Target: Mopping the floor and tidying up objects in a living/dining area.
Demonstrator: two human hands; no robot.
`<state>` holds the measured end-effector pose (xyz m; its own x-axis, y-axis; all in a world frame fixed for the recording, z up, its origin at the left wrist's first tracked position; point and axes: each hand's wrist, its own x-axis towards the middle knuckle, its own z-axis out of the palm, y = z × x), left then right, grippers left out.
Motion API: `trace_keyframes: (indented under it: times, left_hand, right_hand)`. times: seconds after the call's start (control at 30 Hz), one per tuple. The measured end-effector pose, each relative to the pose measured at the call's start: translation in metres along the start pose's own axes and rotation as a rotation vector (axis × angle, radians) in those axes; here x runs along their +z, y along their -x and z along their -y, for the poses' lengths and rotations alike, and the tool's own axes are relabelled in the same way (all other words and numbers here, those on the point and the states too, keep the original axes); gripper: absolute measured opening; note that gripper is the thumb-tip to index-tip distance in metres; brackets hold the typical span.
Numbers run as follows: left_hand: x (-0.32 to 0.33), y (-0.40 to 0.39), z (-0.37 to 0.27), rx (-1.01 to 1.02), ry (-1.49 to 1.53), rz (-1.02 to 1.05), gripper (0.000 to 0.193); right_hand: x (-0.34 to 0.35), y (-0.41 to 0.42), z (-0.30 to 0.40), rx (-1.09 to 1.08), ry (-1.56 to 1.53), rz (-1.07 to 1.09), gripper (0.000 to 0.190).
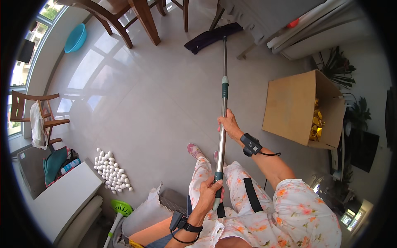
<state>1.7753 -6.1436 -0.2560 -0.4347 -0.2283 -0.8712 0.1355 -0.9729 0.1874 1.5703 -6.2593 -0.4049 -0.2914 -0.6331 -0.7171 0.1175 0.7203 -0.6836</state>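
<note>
A flat floor mop's metal pole [221,142] runs away from me over the tiled floor. My left hand [208,192] is closed around the dark green grip at the pole's near end. Farther up, my right hand [230,124] wraps the bare metal tube, below a green and grey collar [225,88]. The wide, dark purple mop head [214,37] lies flat on the floor at the far end. Its far right part reaches close to a cloth-covered piece of furniture [257,18].
Wooden chairs [145,21] stand ahead, near a blue basin [76,38]. Many white balls [112,172] lie on the floor at left, beside a white cabinet [68,201] and a green-headed tool [121,208]. At right stands a cardboard box [288,108] with gold foil pieces [317,121].
</note>
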Motion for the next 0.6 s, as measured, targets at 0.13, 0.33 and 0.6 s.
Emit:
trace_keyframes:
  times: [0.13, 0.33, 0.6]
  left_hand:
    - [0.002, -0.005, -0.016, -0.013, -0.016, 0.004, 0.012]
    - [0.035, -0.041, -0.045, 0.011, -0.012, 0.017, 0.013]
    - [0.084, -0.075, -0.042, 0.022, 0.036, 0.027, 0.016]
  right_hand:
    - [0.002, -0.012, 0.009, -0.029, -0.024, -0.017, 0.026]
    - [-0.024, -0.052, 0.043, -0.013, -0.012, -0.012, 0.029]
    - [-0.070, -0.083, 0.056, 0.001, 0.005, -0.030, 0.027]
